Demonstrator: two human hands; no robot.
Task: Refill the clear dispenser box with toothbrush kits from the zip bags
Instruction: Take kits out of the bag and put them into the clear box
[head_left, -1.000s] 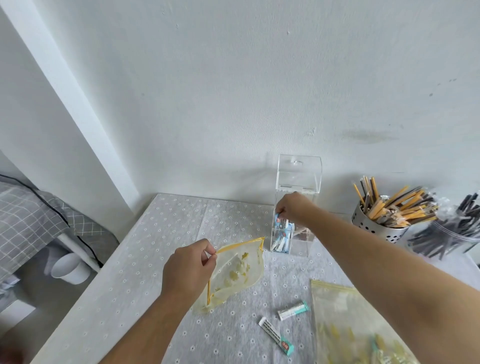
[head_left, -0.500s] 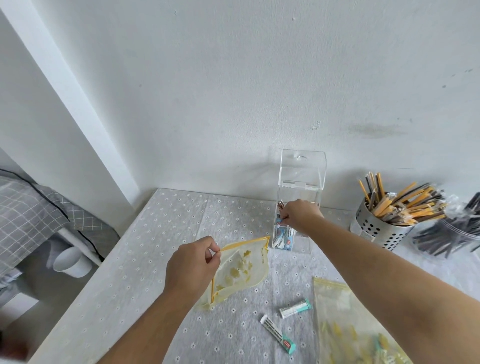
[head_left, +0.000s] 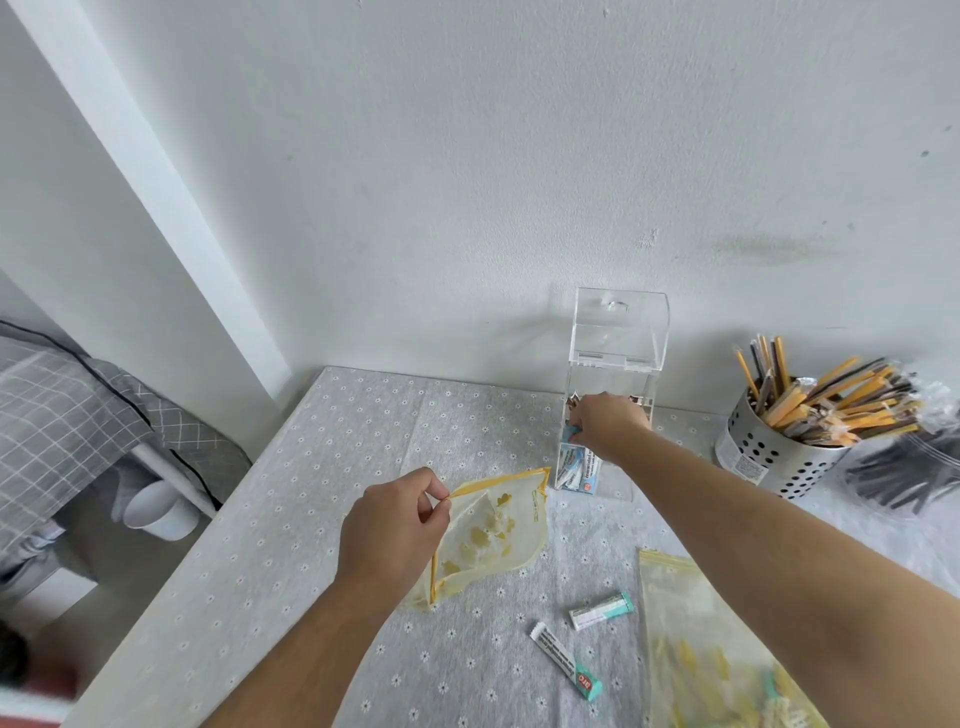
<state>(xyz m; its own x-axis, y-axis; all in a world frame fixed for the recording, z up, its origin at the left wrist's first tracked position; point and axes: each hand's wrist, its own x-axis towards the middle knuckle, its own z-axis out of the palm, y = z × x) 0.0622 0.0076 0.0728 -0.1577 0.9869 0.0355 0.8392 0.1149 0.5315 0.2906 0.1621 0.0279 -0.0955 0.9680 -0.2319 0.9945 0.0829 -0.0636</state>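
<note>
reaching into the tall clear acrylic dispenser box (head_left: 613, 395) against the wall, your right hand (head_left: 605, 423) has its fingers closed around a small blue-and-white wrapped toothbrush kit (head_left: 571, 432) at the box's open top, lid flipped up behind. more kits (head_left: 577, 470) lie stacked in the bottom of the box, visible through the front wall. your left hand (head_left: 392, 525) pinches the yellow zip edge of a translucent yellow-trimmed zip bag (head_left: 493, 535) between thumb and forefinger, holding its mouth up off the grey flower-print tablecloth (head_left: 291, 519); the bag looks nearly empty. two loose white-and-teal kits (head_left: 600, 611) lie on the cloth near you, and a second zip bag (head_left: 711, 654) sits by your right forearm. handling judgement: kits look light, slim, film-wrapped, so likely a bit slippery; take them across the middle with fingertips, several at once only if aligned. the bag is limp and will collapse unless you hold the zip rim. the box looks rigid but tall, so it could tip if you push sideways.
</note>
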